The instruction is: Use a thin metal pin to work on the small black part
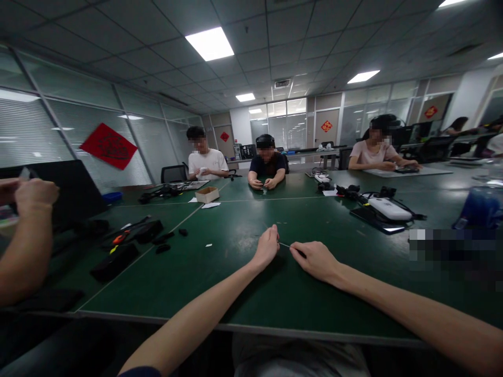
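Note:
Above the green table (pixel 220 283), my right hand (pixel 316 260) is closed around a small screwdriver (pixel 285 244). Its thin pale shaft points left, and a bit of dark handle shows under my fingers. My left hand (pixel 268 246) is closed too, with its fingers and thumb pressed together at the tip of the shaft. Whatever it pinches is hidden behind the fingers. The two hands are a short gap apart, bridged by the shaft.
A white scrap (pixel 208 245) lies left of my hands. Farther left are black cases (pixel 115 262) and small black parts (pixel 162 248). An open cardboard box (pixel 207 195) stands beyond. At right lies a white device (pixel 390 208) with straps. Other people sit around; one person's arm (pixel 29 246) reaches in at left.

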Tool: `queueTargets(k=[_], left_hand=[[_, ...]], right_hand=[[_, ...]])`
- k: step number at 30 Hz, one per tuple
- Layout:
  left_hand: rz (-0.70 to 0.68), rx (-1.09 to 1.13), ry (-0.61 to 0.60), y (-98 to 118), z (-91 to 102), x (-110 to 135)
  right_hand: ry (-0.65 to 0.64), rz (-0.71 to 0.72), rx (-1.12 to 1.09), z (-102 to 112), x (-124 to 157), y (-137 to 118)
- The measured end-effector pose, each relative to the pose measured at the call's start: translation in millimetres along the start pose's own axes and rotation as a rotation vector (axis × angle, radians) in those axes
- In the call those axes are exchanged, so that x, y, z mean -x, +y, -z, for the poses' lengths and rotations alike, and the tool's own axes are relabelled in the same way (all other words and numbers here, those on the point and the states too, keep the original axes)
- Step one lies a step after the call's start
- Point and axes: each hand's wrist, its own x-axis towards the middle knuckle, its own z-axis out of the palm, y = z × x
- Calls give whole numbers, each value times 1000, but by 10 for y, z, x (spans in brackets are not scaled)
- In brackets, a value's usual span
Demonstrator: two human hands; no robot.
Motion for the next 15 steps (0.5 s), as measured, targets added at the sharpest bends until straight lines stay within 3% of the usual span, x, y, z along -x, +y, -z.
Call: queueTargets(k=[15], left_hand=[[4, -74, 105, 20, -16, -24]], right_hand=[[21, -82, 47, -33, -37, -18]])
